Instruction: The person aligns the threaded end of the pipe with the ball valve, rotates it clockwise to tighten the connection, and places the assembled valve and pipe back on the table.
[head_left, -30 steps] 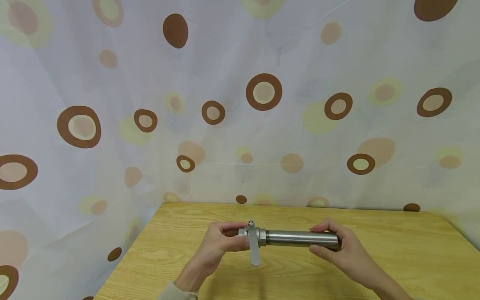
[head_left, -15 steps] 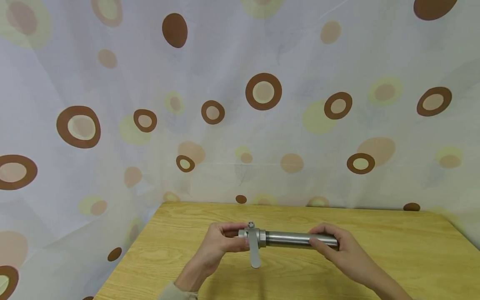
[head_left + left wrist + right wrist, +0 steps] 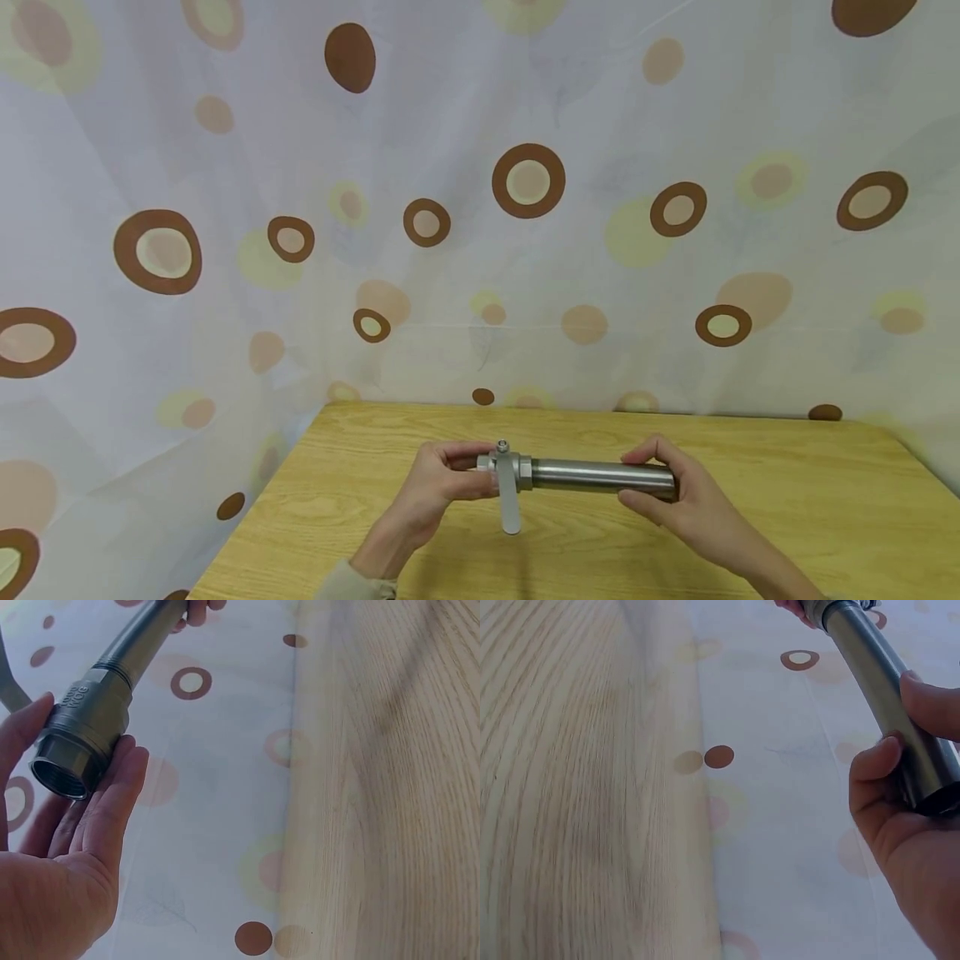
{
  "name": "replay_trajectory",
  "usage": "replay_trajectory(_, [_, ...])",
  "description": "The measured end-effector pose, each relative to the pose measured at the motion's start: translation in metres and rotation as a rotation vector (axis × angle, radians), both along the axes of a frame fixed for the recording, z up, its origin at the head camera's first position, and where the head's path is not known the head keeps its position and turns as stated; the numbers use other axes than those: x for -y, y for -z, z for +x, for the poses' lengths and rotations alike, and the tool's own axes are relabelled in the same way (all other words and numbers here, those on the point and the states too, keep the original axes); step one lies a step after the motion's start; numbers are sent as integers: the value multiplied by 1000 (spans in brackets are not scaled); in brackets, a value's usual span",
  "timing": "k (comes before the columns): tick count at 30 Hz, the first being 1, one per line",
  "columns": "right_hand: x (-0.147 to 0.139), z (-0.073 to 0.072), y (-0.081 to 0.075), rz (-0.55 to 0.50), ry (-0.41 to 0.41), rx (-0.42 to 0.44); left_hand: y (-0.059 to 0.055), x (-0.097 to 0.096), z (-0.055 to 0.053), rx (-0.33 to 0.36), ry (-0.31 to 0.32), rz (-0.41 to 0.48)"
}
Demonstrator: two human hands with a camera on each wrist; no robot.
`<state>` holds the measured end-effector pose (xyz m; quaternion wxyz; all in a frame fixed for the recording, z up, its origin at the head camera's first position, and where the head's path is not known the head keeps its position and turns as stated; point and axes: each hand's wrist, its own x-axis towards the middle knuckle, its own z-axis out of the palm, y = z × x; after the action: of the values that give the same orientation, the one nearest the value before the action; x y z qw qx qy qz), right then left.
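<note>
My left hand [image 3: 429, 493] grips a steel ball valve [image 3: 525, 473] at its left end, thumb in front and fingers behind. The valve's flat lever [image 3: 509, 507] hangs down toward me, with its stem nut on top. In the left wrist view the valve body [image 3: 94, 709] shows raised lettering and an open, threaded end. A smooth steel pipe [image 3: 577, 475] runs from the valve's right end, its joint by the hex collar. Around the pipe's free end my right hand [image 3: 693, 504] curls thumb and fingers; the right wrist view shows that pipe end [image 3: 922, 761] between them.
Beneath the hands lies a wood-grain table [image 3: 360, 467]. A pale curtain [image 3: 450, 275] with brown and yellow spots hangs behind the table and along its left side.
The right thumb moved up across the pipe's front half a second ago and is back at its lower edge now. The left hand and the valve stay nearly still.
</note>
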<state>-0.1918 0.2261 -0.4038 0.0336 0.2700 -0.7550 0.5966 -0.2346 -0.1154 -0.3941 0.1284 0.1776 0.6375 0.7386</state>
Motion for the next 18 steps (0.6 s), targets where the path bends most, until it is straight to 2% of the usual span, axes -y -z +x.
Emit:
replay_trajectory(5, [1,-1,-2,45,60,-39,0,1,0,0,-5,-1])
replay_trajectory(8, [0,-2,-5,79,71,-4,-1,0,0,3,-1,3])
replay_trajectory(12, [-1,-3,-9,61,7,47,0,-1,0,13,-3,11])
replay_trajectory(18, [-2,-2,-8,43,-38,-7,-1,-1,0,21,-16,23])
